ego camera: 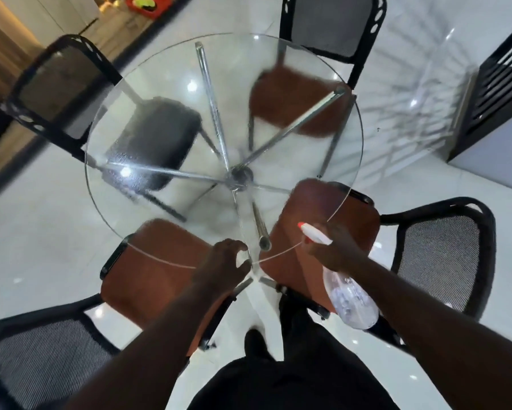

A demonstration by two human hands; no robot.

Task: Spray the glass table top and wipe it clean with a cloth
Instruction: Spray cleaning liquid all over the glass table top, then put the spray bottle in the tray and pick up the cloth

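Ahead of both my hands spreads the round glass table top [172,84], misted with droplets on its far left side. Four chairs [444,261] ring it, two brown seats tucked under the near rim below my wrists. My right hand [334,250] is wrapped round the neck of the clear spray bottle [352,300], whose red-tipped nozzle reaches over the near right rim. My left hand [219,264] sits at the near rim, fingers curled; whether they clasp the glass I cannot tell.
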